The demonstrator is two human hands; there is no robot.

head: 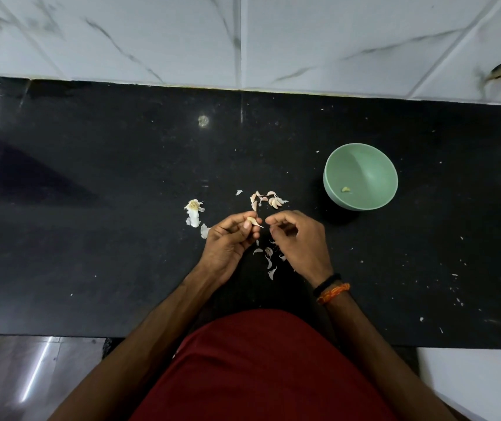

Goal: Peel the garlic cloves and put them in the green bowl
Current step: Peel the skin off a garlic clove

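My left hand [231, 238] pinches a pale garlic clove [253, 221] between thumb and fingertips, just above the black counter. My right hand [297, 238] sits right beside it with fingers curled, thumb and forefinger close together; I cannot tell whether a scrap of skin is between them. Several unpeeled pinkish cloves [269, 200] lie in a small heap just beyond my hands. The green bowl [360, 176] stands to the right of the heap with one peeled clove [346, 189] inside.
Loose papery skins [269, 259] lie between my wrists. The stripped garlic root and husk [194, 212] rest left of my left hand. White crumbs dot the black counter [91, 238] on the right. A marble-tiled wall [243, 41] rises behind.
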